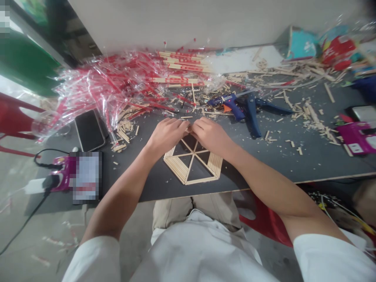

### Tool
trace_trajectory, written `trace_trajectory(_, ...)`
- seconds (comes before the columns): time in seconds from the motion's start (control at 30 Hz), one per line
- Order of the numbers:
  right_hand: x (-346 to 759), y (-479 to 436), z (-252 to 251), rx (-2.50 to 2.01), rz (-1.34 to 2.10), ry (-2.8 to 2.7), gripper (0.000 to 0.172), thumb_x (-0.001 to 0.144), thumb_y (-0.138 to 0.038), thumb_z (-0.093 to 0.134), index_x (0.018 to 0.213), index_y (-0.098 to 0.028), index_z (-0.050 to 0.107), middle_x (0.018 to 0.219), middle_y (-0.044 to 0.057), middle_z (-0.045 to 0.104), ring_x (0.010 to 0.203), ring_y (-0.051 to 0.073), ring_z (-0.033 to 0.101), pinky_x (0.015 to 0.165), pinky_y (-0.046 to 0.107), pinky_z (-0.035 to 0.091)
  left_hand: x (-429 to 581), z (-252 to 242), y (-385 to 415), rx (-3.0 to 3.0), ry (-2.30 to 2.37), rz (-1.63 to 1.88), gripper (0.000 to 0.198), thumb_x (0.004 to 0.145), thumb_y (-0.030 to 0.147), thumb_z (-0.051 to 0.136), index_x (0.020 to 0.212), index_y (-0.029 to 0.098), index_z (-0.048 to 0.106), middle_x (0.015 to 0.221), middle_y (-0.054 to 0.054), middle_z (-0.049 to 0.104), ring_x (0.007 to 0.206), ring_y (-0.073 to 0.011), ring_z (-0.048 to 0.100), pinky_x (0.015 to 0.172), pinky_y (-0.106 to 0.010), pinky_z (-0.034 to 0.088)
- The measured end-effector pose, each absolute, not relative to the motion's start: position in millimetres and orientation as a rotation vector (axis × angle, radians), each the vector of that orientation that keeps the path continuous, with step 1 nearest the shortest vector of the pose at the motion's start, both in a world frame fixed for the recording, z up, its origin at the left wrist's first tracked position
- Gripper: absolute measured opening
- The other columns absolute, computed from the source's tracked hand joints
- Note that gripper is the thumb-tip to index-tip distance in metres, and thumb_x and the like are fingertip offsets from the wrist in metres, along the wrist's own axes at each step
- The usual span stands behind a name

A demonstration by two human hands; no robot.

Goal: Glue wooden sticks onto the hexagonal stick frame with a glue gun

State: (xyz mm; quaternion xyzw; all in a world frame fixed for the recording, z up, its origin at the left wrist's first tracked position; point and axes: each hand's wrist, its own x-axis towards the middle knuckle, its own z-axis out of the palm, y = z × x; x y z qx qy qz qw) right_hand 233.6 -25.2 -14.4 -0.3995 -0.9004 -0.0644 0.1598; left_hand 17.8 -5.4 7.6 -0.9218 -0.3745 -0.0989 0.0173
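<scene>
As the left hand (167, 135) and the right hand (210, 135) rest together above the tabletop (266, 166), their fingertips (185, 125) close on a short stick (189, 128), apparently a piece of craft stick. Directly beneath and toward the person from both hands lies a flat stick hexagon (179, 167), built of layered sticks with spokes running to its center; the hands overlap its upper edge. Dark tabletop shows through its triangular openings.

Beyond the right hand lie a blue glue gun (230, 103) and blue-handled cutters (252, 115), with scattered stick pieces (311, 117) farther right. Beyond the left hand, a black phone (89, 130) lies face up near the tabletop's left edge, beside a heap of clear, red-marked wrappers (102, 90). Bundled sticks (182, 66) lie at the far side of the wrappers, well beyond both hands. A pink box (357, 137) stands at the far right, well apart from the right hand.
</scene>
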Motion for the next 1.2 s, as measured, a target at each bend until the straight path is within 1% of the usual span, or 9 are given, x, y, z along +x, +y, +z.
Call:
trace_trajectory(0.17, 234, -24, -16, -1.154, -0.232, -2.541, 0.027, 0.11, -0.017, 0.052, 0.095, -0.012, 0.074, 0.092, 0.011, 0.069, 0.094, 0.025, 0.058, 0.088, 0.036, 0.048, 12, 7, -1, -2.971, -1.238, -0.378, 0.028, 0.108, 0.036, 0.058, 0.125, 0.017, 0.069, 0.108, -0.013, 0.079, 0.103, -0.0262, 0.074, 0.093, -0.036, 0.053)
trace_trajectory(0.27, 232, -24, -17, -1.161, -0.207, -2.541, 0.029, 0.11, -0.017, 0.051, 0.095, -0.013, 0.075, 0.093, 0.011, 0.07, 0.093, 0.025, 0.058, 0.088, 0.036, 0.048, 9, 8, 2, -3.008, -1.415, -0.514, 0.032, 0.108, 0.039, 0.056, 0.127, 0.018, 0.071, 0.117, -0.012, 0.08, 0.108, -0.0254, 0.074, 0.094, -0.035, 0.054)
trace_trajectory(0.37, 231, -24, -17, -1.16, -0.184, -2.534, 0.032, 0.111, -0.018, 0.049, 0.096, -0.013, 0.076, 0.092, 0.011, 0.07, 0.093, 0.025, 0.057, 0.087, 0.037, 0.047, 5, 8, 6, -2.97, -1.598, -0.669, 0.031, 0.108, 0.034, 0.052, 0.123, 0.018, 0.074, 0.116, -0.011, 0.08, 0.105, -0.024, 0.075, 0.093, -0.034, 0.055)
trace_trajectory(0.5, 231, -25, -16, -1.153, -0.198, -2.543, 0.033, 0.112, -0.018, 0.047, 0.099, -0.012, 0.077, 0.094, 0.012, 0.07, 0.095, 0.025, 0.056, 0.087, 0.038, 0.046, 3, 5, 10, -2.961, -1.675, -0.758, 0.03, 0.105, 0.031, 0.053, 0.118, 0.017, 0.076, 0.11, -0.009, 0.082, 0.097, -0.0226, 0.074, 0.092, -0.034, 0.055)
trace_trajectory(0.73, 232, -25, -15, -1.158, -0.197, -2.584, 0.029, 0.11, -0.014, 0.05, 0.099, -0.012, 0.077, 0.097, 0.012, 0.072, 0.095, 0.025, 0.057, 0.088, 0.038, 0.047, 4, 1, 11, -3.002, -1.672, -0.759, 0.031, 0.103, 0.032, 0.052, 0.116, 0.018, 0.077, 0.109, -0.009, 0.081, 0.097, -0.0223, 0.073, 0.091, -0.035, 0.056)
trace_trajectory(0.9, 231, -25, -16, -1.165, -0.169, -2.573, 0.031, 0.11, -0.013, 0.047, 0.098, -0.012, 0.076, 0.096, 0.013, 0.071, 0.095, 0.025, 0.058, 0.089, 0.039, 0.048, 8, -1, 7, -3.056, -1.561, -0.736, 0.024, 0.1, 0.033, 0.061, 0.112, 0.019, 0.076, 0.109, -0.009, 0.079, 0.103, -0.0235, 0.072, 0.091, -0.035, 0.055)
trace_trajectory(0.97, 233, -24, -15, -1.159, -0.095, -2.539, 0.032, 0.11, -0.016, 0.047, 0.096, -0.012, 0.076, 0.096, 0.014, 0.071, 0.095, 0.026, 0.059, 0.09, 0.04, 0.049, 11, 1, 4, -3.066, -1.508, -0.668, 0.023, 0.099, 0.033, 0.065, 0.114, 0.019, 0.076, 0.111, -0.009, 0.079, 0.107, -0.0248, 0.071, 0.093, -0.036, 0.055)
trace_trajectory(1.07, 240, -19, -13, -1.137, 0.117, -2.396, 0.028, 0.11, -0.024, 0.05, 0.099, -0.016, 0.075, 0.098, 0.013, 0.072, 0.097, 0.027, 0.062, 0.091, 0.042, 0.05, 13, 3, 0, -3.058, -1.447, -0.576, 0.027, 0.099, 0.035, 0.068, 0.12, 0.019, 0.074, 0.115, -0.01, 0.078, 0.113, -0.0268, 0.071, 0.097, -0.037, 0.054)
trace_trajectory(1.2, 257, -7, -16, -1.224, 0.266, -2.146, 0.024, 0.107, -0.027, 0.051, 0.099, -0.02, 0.072, 0.101, 0.012, 0.075, 0.095, 0.026, 0.067, 0.089, 0.041, 0.051, 14, 2, -1, -3.017, -1.377, -0.532, 0.029, 0.102, 0.039, 0.068, 0.123, 0.019, 0.073, 0.118, -0.011, 0.077, 0.115, -0.0277, 0.07, 0.098, -0.038, 0.054)
